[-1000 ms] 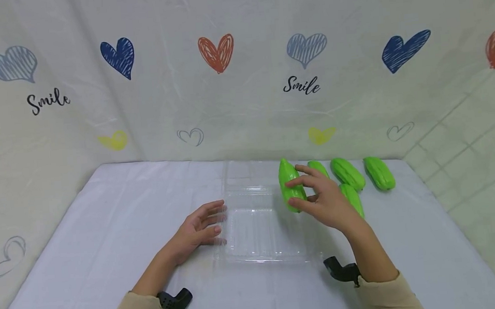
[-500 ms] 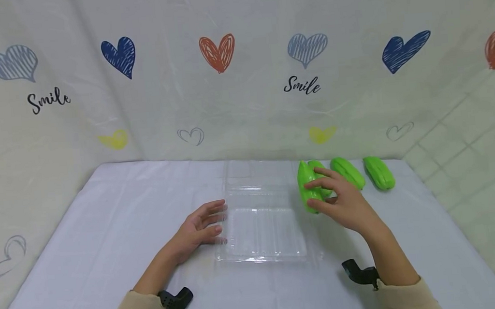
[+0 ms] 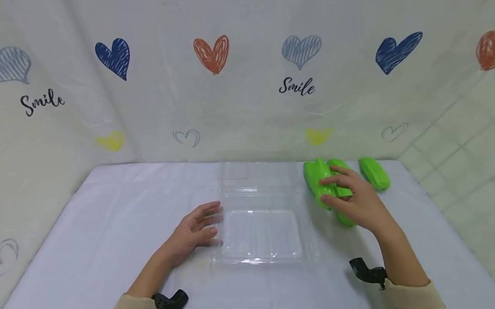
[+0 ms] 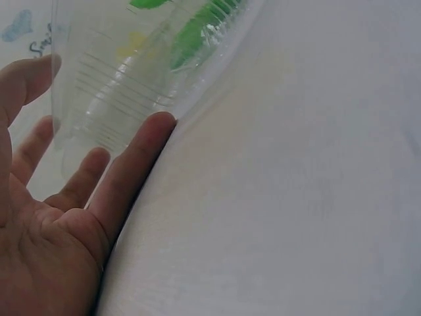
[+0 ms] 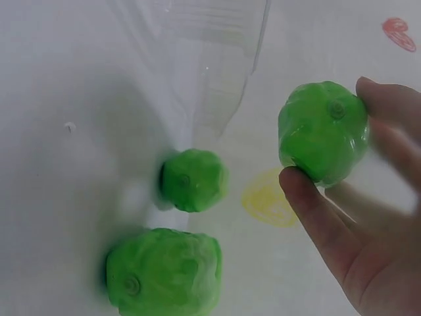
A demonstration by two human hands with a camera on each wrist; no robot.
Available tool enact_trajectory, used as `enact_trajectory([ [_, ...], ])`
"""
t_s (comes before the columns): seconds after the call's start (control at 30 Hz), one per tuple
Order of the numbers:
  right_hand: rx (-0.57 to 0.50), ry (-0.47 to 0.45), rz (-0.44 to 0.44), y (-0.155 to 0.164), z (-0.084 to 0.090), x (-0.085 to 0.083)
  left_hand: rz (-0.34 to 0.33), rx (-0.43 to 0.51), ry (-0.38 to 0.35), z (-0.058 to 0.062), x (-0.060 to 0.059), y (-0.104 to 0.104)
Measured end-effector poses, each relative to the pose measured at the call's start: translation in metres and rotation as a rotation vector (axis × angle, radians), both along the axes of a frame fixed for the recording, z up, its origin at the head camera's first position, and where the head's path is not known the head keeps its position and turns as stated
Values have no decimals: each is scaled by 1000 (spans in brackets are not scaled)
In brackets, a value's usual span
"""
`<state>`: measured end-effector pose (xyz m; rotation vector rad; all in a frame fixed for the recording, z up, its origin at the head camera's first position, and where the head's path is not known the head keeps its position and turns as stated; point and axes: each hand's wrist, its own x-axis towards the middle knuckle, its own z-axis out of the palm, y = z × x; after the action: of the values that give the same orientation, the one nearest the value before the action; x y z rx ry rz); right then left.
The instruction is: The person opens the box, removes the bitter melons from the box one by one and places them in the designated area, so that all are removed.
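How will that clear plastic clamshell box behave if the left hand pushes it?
The clamshell box looks thin and see-through, so it is probably light and would likely skid on the white tablecloth rather than resist. Its ribbed walls may flex under the left hand. The open lid could flap.

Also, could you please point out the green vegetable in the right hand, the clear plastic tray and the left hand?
green vegetable (image 3: 318, 183), head view, upper body left of the fingers.
clear plastic tray (image 3: 260, 259), head view, near rim.
left hand (image 3: 191, 231), head view, back of the hand.
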<state>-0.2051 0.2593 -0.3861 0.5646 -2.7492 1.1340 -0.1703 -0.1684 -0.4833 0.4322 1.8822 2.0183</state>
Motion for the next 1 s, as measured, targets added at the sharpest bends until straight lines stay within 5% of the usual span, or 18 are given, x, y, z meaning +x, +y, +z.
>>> enact_trajectory([
  [0.4, 0, -10, -75, 19, 14, 4, -12, 7, 14, 3, -5, 2],
  [1.0, 127, -7, -219, 58, 5, -1, 2, 10, 5, -2, 1, -1],
])
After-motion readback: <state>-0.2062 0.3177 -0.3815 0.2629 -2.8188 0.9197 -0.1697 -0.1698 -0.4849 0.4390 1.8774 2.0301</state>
